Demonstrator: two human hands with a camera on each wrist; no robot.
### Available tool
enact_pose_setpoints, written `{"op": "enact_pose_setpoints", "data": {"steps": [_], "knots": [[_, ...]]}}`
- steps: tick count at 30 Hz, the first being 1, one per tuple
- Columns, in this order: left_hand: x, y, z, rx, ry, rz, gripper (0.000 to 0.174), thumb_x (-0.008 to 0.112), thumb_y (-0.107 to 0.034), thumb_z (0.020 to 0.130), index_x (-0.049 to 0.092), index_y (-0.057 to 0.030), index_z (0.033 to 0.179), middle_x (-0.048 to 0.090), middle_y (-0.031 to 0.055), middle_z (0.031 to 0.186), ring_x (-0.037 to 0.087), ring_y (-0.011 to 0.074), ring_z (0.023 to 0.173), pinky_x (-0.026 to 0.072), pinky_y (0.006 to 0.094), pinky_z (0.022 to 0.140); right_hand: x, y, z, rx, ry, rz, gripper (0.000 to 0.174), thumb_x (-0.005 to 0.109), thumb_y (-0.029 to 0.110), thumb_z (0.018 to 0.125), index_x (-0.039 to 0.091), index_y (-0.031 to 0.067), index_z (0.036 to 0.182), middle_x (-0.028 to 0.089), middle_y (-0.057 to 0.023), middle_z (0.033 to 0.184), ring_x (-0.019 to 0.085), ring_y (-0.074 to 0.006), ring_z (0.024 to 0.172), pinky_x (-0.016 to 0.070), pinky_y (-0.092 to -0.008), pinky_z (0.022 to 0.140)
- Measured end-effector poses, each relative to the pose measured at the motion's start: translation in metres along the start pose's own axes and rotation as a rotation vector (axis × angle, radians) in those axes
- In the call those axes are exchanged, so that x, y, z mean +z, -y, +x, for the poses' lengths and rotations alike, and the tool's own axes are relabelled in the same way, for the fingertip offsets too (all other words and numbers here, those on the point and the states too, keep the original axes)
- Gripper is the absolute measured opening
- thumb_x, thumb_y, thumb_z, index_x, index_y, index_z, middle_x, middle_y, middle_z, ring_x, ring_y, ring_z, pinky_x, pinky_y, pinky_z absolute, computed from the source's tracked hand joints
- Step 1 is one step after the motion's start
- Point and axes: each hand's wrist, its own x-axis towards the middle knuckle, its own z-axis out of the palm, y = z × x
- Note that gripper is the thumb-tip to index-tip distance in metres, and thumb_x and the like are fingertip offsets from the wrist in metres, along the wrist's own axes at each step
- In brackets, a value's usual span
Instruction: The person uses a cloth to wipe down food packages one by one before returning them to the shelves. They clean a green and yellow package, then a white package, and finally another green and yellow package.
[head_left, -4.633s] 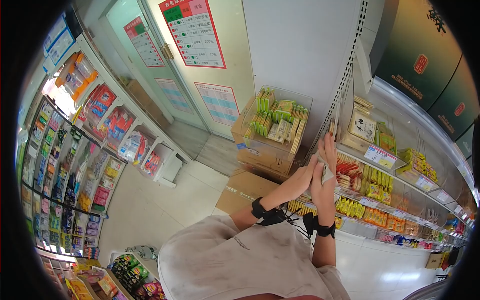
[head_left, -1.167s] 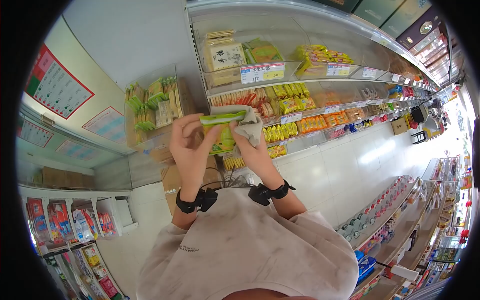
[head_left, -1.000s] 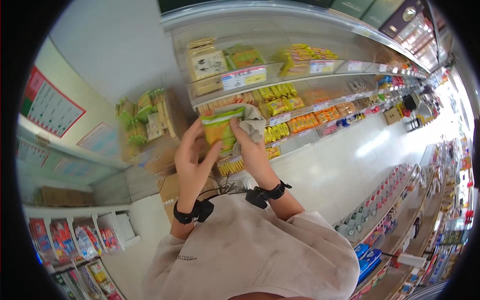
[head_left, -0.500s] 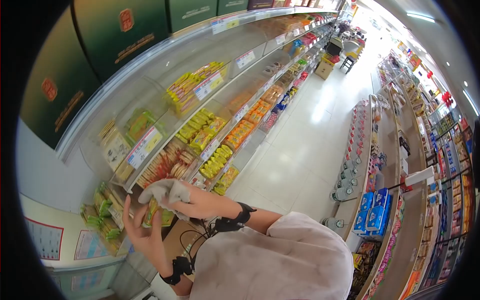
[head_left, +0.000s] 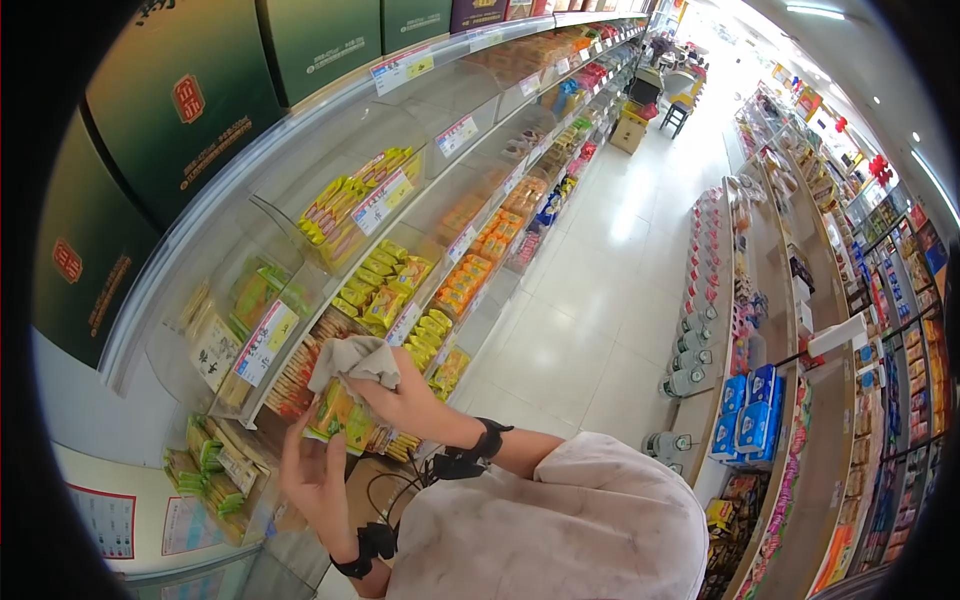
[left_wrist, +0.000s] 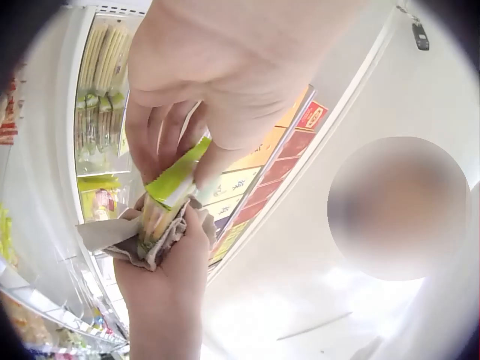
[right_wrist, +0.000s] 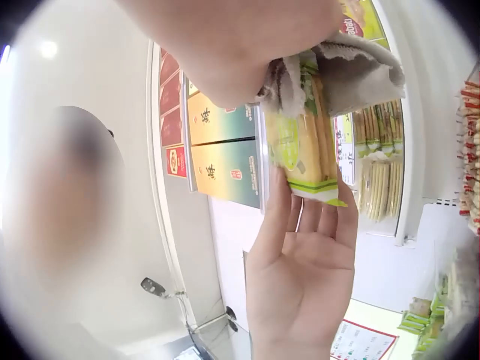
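Note:
Both hands hold a green-and-clear packet of biscuits [right_wrist: 309, 142] in front of the shelf. My left hand [head_left: 322, 488] pinches one green end of it between thumb and fingers, as the left wrist view shows. A crumpled grey cloth [head_left: 352, 360] is bunched in my right hand [head_left: 408, 400], which grips it around the packet's other end. In the left wrist view the cloth's folds wrap that end, and the right hand's fingers [left_wrist: 196, 225] press it from the side. Slim biscuits show through the wrapper. The cloth hides part of the packet.
Shelves with clear-fronted bins of yellow snack packs [head_left: 385, 285] and price tags [head_left: 268, 345] run along the left. A bin of green packets [head_left: 215, 465] stands low at the lower left. Tall green boxes [head_left: 180, 95] line the top shelf. Opposite shelves [head_left: 775, 480] border the tiled aisle [head_left: 580, 310].
Earlier the hands were together around the cloth, with no packet visible; later both hold the packet with the cloth. The head view has swung right along the aisle, and the packet has tilted.

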Motion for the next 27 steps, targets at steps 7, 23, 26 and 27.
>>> {"op": "enact_pose_setpoints", "data": {"steps": [7,23,26,27], "knots": [[0.002,0.011,0.011,-0.069,-0.030,0.045,0.040,0.065,0.003,0.090,0.056,0.0071,0.129,0.060,0.0151,0.126,0.060,0.0147,0.107,0.0482,0.0297,0.093,-0.007,0.050,0.018,-0.593,-0.122,-0.477,0.064,0.072,0.011,0.064,0.059,0.0047,0.127,0.060,-0.0138,0.121,0.057,-0.0331,0.113,0.0413,-0.0455,0.102],[-0.003,0.012,0.019,0.115,-0.122,-0.022,0.039,0.066,0.009,0.086,0.059,0.0061,0.124,0.063,0.0106,0.120,0.060,0.0155,0.107,0.0489,0.0265,0.087,-0.043,-0.004,0.046,-0.256,-0.051,-0.670,0.048,0.076,0.018,0.071,0.062,0.0019,0.114,0.063,-0.0191,0.106,0.061,-0.0392,0.097,0.0505,-0.0438,0.083],[0.004,0.015,0.023,0.089,-0.298,-0.227,0.048,0.065,0.015,0.085,0.053,0.0034,0.130,0.060,0.0076,0.118,0.058,0.0149,0.110,0.0516,0.0238,0.082,-0.045,0.001,0.037,-0.005,-0.303,-0.209,0.033,0.066,0.012,0.089,0.061,-0.0016,0.119,0.065,-0.0075,0.106,0.060,-0.0184,0.099,0.0494,-0.0321,0.084],[0.009,0.014,0.027,0.157,-0.355,-0.228,0.052,0.065,0.014,0.086,0.049,0.0013,0.133,0.058,0.0073,0.116,0.060,0.0133,0.103,0.0519,0.0239,0.080,-0.039,0.003,0.033,0.038,-0.320,-0.105,0.028,0.063,0.010,0.095,0.061,-0.0028,0.120,0.065,-0.0036,0.106,0.059,-0.0114,0.100,0.0490,-0.0282,0.084]]}}
